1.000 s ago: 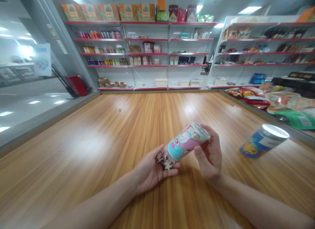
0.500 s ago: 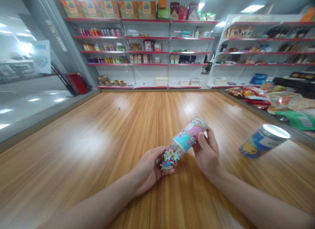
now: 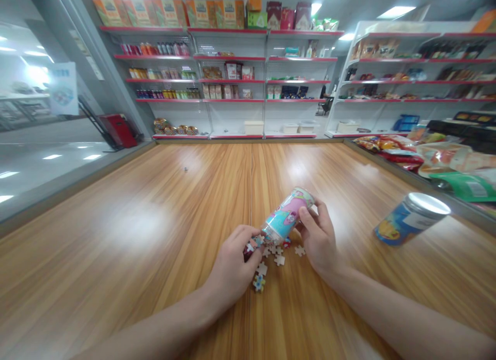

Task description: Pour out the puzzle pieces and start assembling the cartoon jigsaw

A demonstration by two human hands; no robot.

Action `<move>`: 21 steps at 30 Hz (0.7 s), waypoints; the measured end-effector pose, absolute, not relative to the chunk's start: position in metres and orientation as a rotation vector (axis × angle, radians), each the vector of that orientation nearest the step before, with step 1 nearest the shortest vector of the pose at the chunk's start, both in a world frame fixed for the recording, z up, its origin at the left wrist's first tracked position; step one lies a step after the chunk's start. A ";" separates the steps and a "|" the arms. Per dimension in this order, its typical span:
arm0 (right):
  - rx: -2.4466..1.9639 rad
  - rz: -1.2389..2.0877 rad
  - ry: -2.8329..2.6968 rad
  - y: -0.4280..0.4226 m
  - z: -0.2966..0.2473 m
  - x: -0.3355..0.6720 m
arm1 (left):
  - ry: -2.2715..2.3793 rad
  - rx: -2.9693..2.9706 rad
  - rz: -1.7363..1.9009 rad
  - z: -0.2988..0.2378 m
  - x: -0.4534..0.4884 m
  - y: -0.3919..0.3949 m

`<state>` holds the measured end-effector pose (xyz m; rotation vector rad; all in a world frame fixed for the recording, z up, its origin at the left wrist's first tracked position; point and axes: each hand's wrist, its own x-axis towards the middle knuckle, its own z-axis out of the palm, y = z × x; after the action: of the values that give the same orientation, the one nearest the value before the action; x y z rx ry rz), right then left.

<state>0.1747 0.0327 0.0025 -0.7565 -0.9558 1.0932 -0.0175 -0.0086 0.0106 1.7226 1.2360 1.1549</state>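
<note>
My right hand (image 3: pixel 320 236) is closed round the upper end of a clear jar (image 3: pixel 289 214) with a pink and blue wrap. The jar tilts down to the left, its lower end close to the table. By that end, my left hand (image 3: pixel 236 259) has its fingers curled round a clump of small jigsaw pieces (image 3: pixel 254 242), some coloured side out. Several loose jigsaw pieces (image 3: pixel 279 260) lie on the wood below the jar, mostly pale side up. One coloured piece (image 3: pixel 259 283) rests nearer to me, beside my left wrist.
A blue can (image 3: pixel 411 219) with a silver lid stands on the wooden table (image 3: pixel 155 277) to the right. Bagged snacks (image 3: pixel 461 187) lie past the right edge. A tiny object (image 3: pixel 185 169) sits far left. Stocked shelves (image 3: pixel 232 58) line the back.
The jar has shifted down and left. Jigsaw pieces have spilled onto the table. My left hand has turned from palm up beneath the pieces to fingers curled over a clump of them.
</note>
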 end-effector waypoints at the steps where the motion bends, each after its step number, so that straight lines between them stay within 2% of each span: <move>1: -0.761 1.096 -0.955 0.033 0.002 0.175 | 1.209 1.748 1.175 0.009 -0.018 -0.008; 9: -0.747 1.090 -0.974 0.035 -0.001 0.175 | 1.153 2.030 1.055 0.003 -0.019 -0.008; 16: -0.669 0.804 -1.239 0.018 0.011 0.171 | 1.141 1.996 1.078 0.017 -0.020 -0.011; 21: -0.631 0.734 -1.298 0.012 0.016 0.167 | 1.165 1.925 1.155 0.019 -0.026 -0.010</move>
<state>0.1668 0.0118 0.0156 -0.6314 -1.2977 0.7341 -0.0259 -0.0096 0.0188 1.9247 1.1652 1.1546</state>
